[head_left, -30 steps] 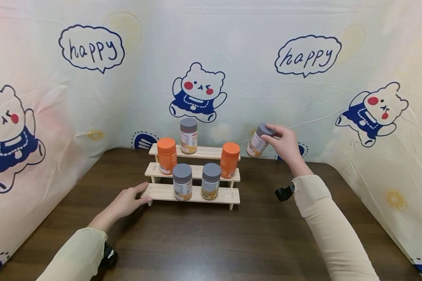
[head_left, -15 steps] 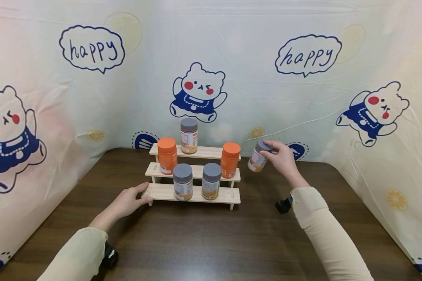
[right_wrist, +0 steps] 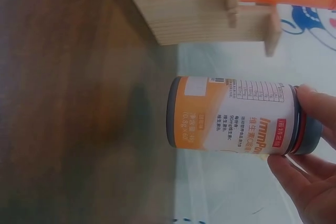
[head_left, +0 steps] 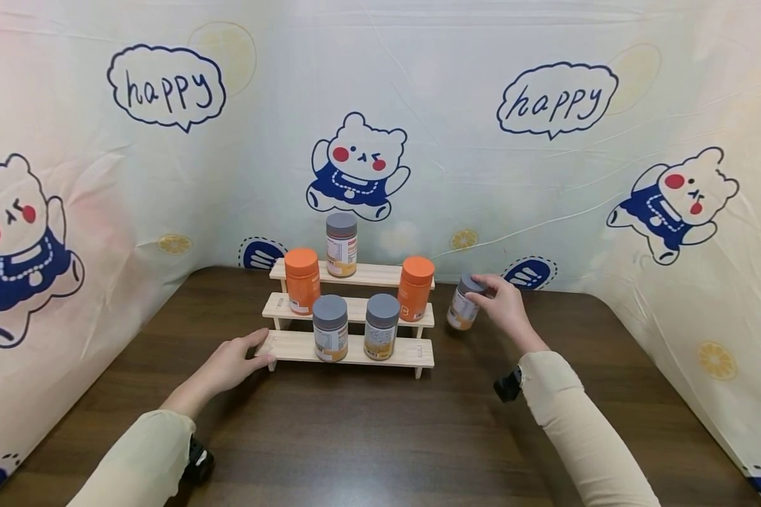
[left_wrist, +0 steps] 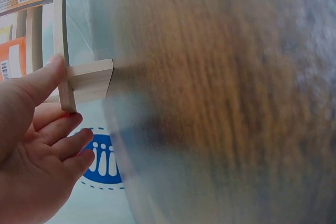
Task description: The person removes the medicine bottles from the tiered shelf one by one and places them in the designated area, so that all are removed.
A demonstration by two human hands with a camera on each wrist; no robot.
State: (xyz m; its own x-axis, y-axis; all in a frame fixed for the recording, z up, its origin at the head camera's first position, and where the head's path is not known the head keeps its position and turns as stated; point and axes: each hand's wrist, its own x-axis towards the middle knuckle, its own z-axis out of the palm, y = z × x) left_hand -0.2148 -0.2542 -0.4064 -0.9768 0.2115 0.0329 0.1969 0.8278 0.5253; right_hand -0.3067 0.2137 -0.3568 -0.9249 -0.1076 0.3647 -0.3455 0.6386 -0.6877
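Note:
My right hand pinches a supplement bottle by its grey lid, to the right of a three-step wooden display stand. The bottle leans slightly, low over the table in the head view. In the right wrist view its white and orange label shows, with thumb and fingertips at the lid end. With thumb and fingers, my left hand grips the left end of the stand's lowest step. The left wrist view shows the thumb on one side of that step and the fingertips at its end.
Two grey-lidded bottles stand on the bottom step. Orange bottles occupy the middle step's left and right. Another grey-lidded bottle is on the top step. A printed cloth hangs behind the brown table.
My right hand has lowered the grey-lidded bottle from beside the top step towards the table and tipped it more upright. My left hand stays at the stand's end.

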